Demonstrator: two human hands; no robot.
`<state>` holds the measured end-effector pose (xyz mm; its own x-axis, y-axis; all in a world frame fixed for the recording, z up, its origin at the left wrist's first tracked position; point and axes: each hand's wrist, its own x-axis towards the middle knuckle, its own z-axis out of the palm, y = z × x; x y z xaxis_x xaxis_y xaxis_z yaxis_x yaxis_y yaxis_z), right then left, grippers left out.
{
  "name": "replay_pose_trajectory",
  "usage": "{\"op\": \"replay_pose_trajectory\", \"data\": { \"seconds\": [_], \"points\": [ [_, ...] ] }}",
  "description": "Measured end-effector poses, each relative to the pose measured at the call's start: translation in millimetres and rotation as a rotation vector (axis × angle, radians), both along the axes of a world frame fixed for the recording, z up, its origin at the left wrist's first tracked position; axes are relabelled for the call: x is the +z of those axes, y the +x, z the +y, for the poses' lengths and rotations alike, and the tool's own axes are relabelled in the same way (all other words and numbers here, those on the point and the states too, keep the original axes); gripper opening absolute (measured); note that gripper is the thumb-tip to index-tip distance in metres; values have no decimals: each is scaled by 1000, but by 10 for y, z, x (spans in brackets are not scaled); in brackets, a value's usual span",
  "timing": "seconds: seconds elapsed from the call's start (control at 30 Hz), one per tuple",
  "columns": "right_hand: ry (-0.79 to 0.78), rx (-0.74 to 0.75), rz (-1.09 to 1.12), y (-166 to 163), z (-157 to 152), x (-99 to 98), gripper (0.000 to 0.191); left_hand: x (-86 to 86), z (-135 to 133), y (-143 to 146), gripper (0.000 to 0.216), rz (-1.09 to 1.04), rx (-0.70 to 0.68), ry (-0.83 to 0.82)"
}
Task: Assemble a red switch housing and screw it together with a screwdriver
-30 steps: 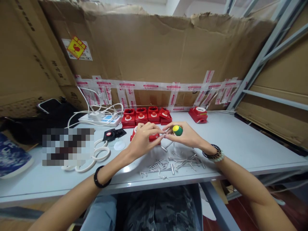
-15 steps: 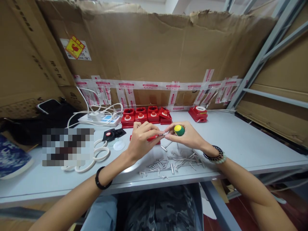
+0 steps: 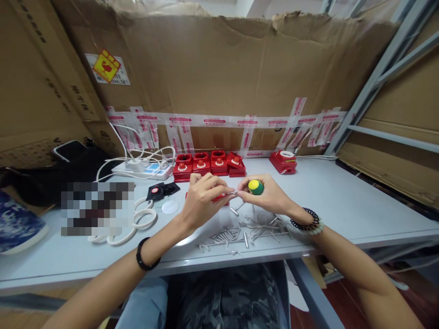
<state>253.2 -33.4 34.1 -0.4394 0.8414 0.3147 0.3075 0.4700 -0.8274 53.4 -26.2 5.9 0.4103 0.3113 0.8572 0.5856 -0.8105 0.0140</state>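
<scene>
My left hand (image 3: 202, 198) is closed around a small red box (image 3: 219, 197) and pinches a thin metal screw at its fingertips. My right hand (image 3: 265, 194) grips a screwdriver with a green and yellow handle (image 3: 255, 186), its tip meeting the screw between the two hands. Both hands hover just above the grey table (image 3: 343, 201). Below them lies a scatter of several loose metal screws and pins (image 3: 245, 232).
A row of red boxes (image 3: 209, 163) stands at the back, one more red box (image 3: 283, 161) to the right. A white power strip with cables (image 3: 142, 169), black parts (image 3: 161, 191), a white disc (image 3: 170, 207) and a white coiled cable (image 3: 137, 221) lie left. Cardboard walls behind; metal shelving right.
The hands have barely moved; the screwdriver handle has shifted slightly and the fingertips have closed in a little on the screw.
</scene>
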Motion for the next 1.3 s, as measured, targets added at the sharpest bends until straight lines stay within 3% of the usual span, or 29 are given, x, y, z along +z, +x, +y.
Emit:
{"op": "replay_pose_trajectory", "data": {
  "seconds": [0.3, 0.5, 0.67, 0.77, 0.97, 1.13, 1.3],
  "points": [
    [-53, 1, -11, -11, 21, -41, 5, -14, -18, 21, 18, -18, -182, -226],
    [-46, 11, -1, 6, 25, -24, 9, -7, -11, 22, 6, -70, -212, -218],
    [-34, 35, -21, 14, -4, 18, 9, -2, -9, 19, 10, -90, -219, -198],
    [52, 26, -54, 27, -23, 45, 10, 15, -15, 17, 13, -89, -210, -227],
    [407, -110, -51, 30, -64, 90, 15, 26, 4, 15, 12, -98, -139, -192],
    [283, -75, -122, -48, -81, 34, 11, -20, 37, 9, 6, -72, -130, -66],
    [202, -82, -154, -67, -50, 0, 16, -37, 37, 5, 9, -58, -131, -47]
  ]
}}
